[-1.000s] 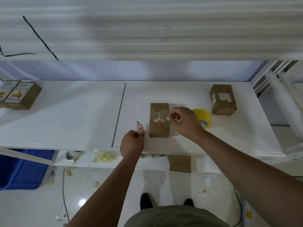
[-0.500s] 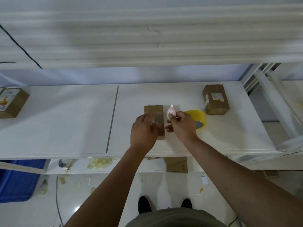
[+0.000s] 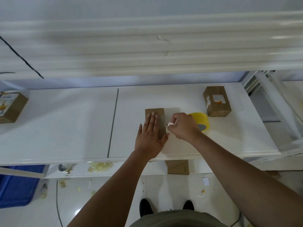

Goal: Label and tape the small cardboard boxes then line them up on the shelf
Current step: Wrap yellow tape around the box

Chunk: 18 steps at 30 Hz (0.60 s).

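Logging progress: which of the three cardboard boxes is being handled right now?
The middle box, under the flat left hand; the far-left box and far-right box lie untouched.

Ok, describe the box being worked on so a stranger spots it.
On the white shelf, right of the grey seam, a brown cardboard box lies flat just left of the yellow tape roll. Unlike the far-left box and the far-right box, it has the left hand pressed flat on it.
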Each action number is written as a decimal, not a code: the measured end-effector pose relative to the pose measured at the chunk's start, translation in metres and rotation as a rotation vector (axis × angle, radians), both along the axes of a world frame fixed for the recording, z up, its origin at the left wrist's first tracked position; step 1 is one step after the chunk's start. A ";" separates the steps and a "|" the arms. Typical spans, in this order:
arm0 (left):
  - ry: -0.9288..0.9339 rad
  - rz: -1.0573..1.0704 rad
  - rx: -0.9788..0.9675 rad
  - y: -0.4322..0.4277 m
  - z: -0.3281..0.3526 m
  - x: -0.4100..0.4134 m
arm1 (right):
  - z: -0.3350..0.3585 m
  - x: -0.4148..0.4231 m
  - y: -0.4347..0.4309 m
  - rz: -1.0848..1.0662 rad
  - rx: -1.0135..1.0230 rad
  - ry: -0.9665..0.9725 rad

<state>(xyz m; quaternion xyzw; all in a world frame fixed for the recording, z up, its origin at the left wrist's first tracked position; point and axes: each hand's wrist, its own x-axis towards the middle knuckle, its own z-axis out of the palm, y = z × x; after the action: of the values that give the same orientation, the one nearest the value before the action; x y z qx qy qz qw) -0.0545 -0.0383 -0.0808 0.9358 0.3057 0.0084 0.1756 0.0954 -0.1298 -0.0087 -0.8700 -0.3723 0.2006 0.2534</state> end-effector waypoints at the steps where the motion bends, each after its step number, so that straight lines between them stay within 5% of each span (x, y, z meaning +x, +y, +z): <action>1: 0.005 0.009 0.008 -0.001 0.000 0.000 | 0.006 0.006 0.001 0.009 -0.026 0.020; 6: 0.003 0.090 -0.013 -0.001 0.002 0.002 | 0.016 0.020 -0.007 0.111 -0.270 0.195; 13: 0.000 0.153 -0.031 0.005 0.004 -0.019 | -0.027 0.005 -0.024 0.013 -0.006 0.373; 18: -0.007 0.173 -0.070 0.005 0.008 -0.034 | -0.047 -0.012 -0.028 0.038 0.008 0.215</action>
<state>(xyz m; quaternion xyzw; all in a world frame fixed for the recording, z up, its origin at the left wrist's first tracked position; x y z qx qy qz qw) -0.0882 -0.0330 -0.0723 0.8991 0.3848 0.0164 0.2078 0.0830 -0.1576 -0.0559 -0.8353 -0.3603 0.2958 0.2916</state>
